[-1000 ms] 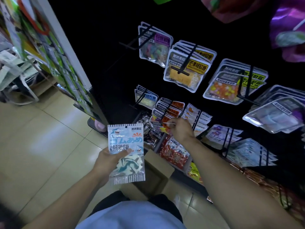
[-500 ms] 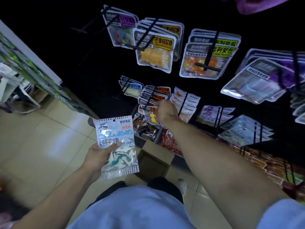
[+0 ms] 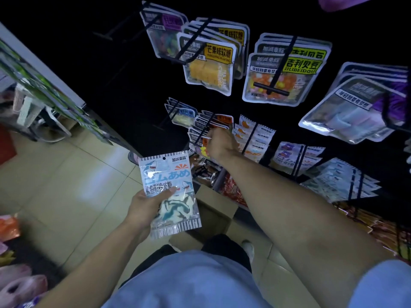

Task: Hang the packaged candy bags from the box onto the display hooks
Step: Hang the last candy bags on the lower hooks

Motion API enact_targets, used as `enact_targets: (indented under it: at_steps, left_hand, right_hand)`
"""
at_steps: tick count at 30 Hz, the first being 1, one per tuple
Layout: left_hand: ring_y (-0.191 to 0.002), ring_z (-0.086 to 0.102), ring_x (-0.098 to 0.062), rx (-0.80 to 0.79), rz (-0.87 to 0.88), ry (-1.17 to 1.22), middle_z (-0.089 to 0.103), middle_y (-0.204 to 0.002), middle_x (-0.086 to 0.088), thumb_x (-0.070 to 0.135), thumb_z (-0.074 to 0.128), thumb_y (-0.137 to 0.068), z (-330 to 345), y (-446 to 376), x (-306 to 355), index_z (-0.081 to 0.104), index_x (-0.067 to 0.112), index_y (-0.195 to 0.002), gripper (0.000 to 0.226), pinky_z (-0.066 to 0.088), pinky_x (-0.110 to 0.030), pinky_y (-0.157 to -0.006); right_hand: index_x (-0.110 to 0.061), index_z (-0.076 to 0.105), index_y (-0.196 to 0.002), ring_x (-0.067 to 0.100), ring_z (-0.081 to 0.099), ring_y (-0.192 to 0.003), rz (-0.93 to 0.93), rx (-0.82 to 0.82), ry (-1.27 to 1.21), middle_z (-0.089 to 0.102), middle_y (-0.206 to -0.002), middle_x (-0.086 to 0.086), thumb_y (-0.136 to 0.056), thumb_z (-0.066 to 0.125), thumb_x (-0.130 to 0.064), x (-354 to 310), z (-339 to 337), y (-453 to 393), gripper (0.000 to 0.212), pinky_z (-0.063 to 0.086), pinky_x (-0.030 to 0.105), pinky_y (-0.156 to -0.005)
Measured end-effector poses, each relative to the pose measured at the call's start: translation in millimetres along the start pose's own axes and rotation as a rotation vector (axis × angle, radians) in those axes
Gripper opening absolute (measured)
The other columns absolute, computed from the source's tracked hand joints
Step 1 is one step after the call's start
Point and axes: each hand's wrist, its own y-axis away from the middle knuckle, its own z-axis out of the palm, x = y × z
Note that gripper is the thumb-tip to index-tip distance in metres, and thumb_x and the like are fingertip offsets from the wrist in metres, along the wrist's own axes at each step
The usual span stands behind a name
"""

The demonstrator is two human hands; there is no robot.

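Two bare hands work in front of a dark display wall hung with candy packets. The left hand (image 3: 142,207) has its grip closed around a pale blue shark candy bag (image 3: 169,192), thumb pressed across the printed front and fingers behind it; the bag stands upright, its hang hole at the top, held in the air above the tiled floor (image 3: 55,178) and well apart from the hooks. Just beyond and below it on the floor sits the open cardboard box (image 3: 213,210), partly hidden by the bag and by the person's dark trousers.

The right hand (image 3: 220,143) reaches out to the lower row of the display, its fingers curled in a closed grip at the front of a display hook (image 3: 203,130) loaded with orange-labelled bags (image 3: 219,121). It seems to pinch the edge of the front packet there, though the fingertips are turned away and the exact hold is hard to see.

Just right of that hand hang white bags with orange print (image 3: 255,138). Higher up, a stack of yellow mango gummy bags (image 3: 209,61) hangs beside a stack of jelly bean bags (image 3: 280,78), each on its own black hook. Further right hangs a tilted stack of grey and purple bags (image 3: 355,103). A light blue shirt (image 3: 189,283) fills the bottom of the view.
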Motion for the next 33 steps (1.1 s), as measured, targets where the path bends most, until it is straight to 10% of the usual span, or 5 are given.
enact_targets:
  at_steps: [30,33]
  left_hand:
    - [-0.089,0.077,-0.042,-0.009,0.011,0.047,0.079,-0.099,-0.020,0.025,0.085,-0.064,-52,-3,-7,0.066,0.005,-0.118,0.061,0.063,-0.044,-0.075]
    - [-0.088,0.077,-0.040,-0.031,0.019,0.053,0.079,-0.098,-0.020,0.026,0.085,-0.063,-51,-4,-3,0.066,0.005,-0.118,0.061,0.064,-0.038,-0.065]
  right_hand:
    - [-0.001,0.070,-0.120,0.034,0.071,-0.092,0.035,0.096,0.002,0.073,-0.107,0.021,-0.095,0.056,0.002,-6,18,5,0.029,0.060,0.039,-0.076]
    - [0.005,0.070,-0.113,0.040,0.071,-0.098,0.033,0.107,-0.030,0.072,-0.106,0.026,-0.091,0.056,0.003,-8,20,3,0.026,0.061,0.053,-0.079]
